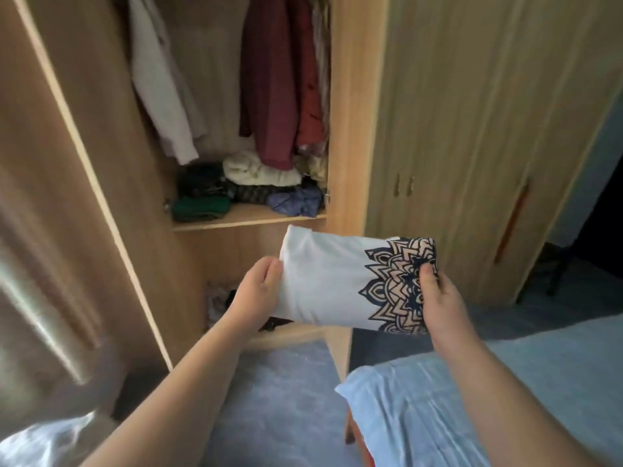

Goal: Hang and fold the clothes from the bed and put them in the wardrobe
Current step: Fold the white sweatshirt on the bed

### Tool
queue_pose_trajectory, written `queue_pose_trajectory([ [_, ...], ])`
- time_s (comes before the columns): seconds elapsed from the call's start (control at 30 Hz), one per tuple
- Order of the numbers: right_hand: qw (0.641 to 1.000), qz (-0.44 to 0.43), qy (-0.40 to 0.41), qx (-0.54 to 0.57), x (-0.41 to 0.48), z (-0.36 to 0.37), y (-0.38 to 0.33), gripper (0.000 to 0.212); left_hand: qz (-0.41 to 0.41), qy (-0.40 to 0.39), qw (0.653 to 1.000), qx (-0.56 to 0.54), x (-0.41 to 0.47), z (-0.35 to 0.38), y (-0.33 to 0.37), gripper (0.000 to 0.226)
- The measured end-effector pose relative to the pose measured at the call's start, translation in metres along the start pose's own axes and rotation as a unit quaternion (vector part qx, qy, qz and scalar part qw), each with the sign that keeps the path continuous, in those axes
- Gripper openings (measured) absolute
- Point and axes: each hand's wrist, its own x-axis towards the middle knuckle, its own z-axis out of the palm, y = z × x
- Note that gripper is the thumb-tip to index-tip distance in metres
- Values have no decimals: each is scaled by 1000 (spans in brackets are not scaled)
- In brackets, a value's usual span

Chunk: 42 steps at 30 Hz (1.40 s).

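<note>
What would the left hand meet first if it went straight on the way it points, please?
Likely the front edge of the wardrobe shelf, just beyond the folded white T-shirt the left hand grips; depth is unclear.

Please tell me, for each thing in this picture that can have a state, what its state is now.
white T-shirt: folded, held in the air before the wardrobe.
left hand: grips the T-shirt's plain end.
right hand: grips its printed end.
left wardrobe door: open.
right wardrobe doors: closed.
dark red garments: hanging inside.
shelf: holds piled clothes.
</note>
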Motion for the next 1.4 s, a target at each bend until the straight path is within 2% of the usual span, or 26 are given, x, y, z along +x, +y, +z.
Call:
queue_pose_trajectory([
  [0.07, 999, -6, -32, 11, 16, 38, -2, 32, -70, -2, 996, -63, 16, -25, -13, 41],
  [0.1, 999, -9, -48, 13, 24, 55, -2, 32, -121, -1, 989, -90, 26, -35, -19, 53],
  [0.17, 997, -11, -78, 18, 42, 89, 4, 34, -202, 0, 974, -104, 44, -50, -32, 92],
  [0.23, 994, -8, -105, 23, 62, 119, 12, 34, -214, -5, 975, -68, 62, -58, -38, 108],
  [0.47, 966, 71, -235, 77, 162, 205, 17, 39, -219, 90, 971, -28, 160, -46, -58, 61],
  [0.53, 954, 92, -279, 61, 199, 227, 10, 48, -224, 107, 969, -14, 198, -39, -63, 59],
  [0.6, 950, 65, -306, 17, 238, 248, 4, 74, -229, 119, 966, -16, 236, -33, -65, 70],
  [0.63, 952, 48, -302, -1, 258, 259, 3, 84, -230, 127, 965, -20, 255, -29, -67, 71],
  [0.67, 957, 34, -288, -9, 276, 270, 0, 85, -223, 134, 965, -22, 272, -26, -71, 67],
  [0.73, 969, 31, -245, -13, 308, 293, -2, 72, -211, 141, 967, -6, 304, -20, -84, 56],
  [0.9, 976, 30, -215, -23, 372, 353, 14, 58, -229, 185, 955, -39, 380, -19, -125, 61],
  [1.0, 978, 28, -206, -34, 409, 392, 24, 60, -229, 207, 949, -71, 427, -24, -153, 44],
  [1.1, 980, 16, -193, -55, 448, 436, 32, 64, -238, 202, 945, -92, 480, -30, -184, 36],
  [1.23, 980, 19, -184, -73, 500, 505, 44, 65, -236, 196, 948, -88, 562, -45, -234, 38],
  [1.4, 979, 52, -172, -91, 562, 591, 58, 64, -224, 170, 960, -9, 664, -66, -291, 43],
])
